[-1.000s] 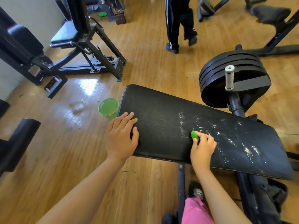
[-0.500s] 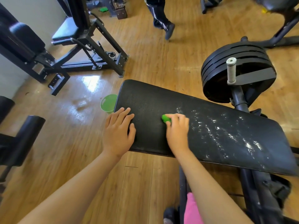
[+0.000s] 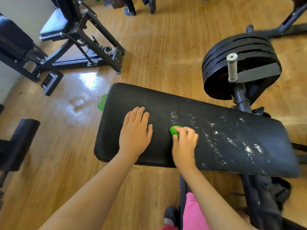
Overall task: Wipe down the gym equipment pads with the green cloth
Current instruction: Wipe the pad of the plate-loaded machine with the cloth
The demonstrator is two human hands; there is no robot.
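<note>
Green cup (image 3: 100, 102) half hidden behind the pad's far-left corner. Our left hand (image 3: 135, 131) lies flat and open on the black pad (image 3: 224, 141), holding nothing. Right hand (image 3: 184, 141), blurred, fingers curled over the green cloth (image 3: 173, 131); only its wadded left end shows, long axis unclear

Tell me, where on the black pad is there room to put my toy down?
The bench pad is bare along its far edge, beyond the left hand, though it looks sloped. The middle is crowded: the right hand presses the green cloth there. The right half carries white residue.
</note>
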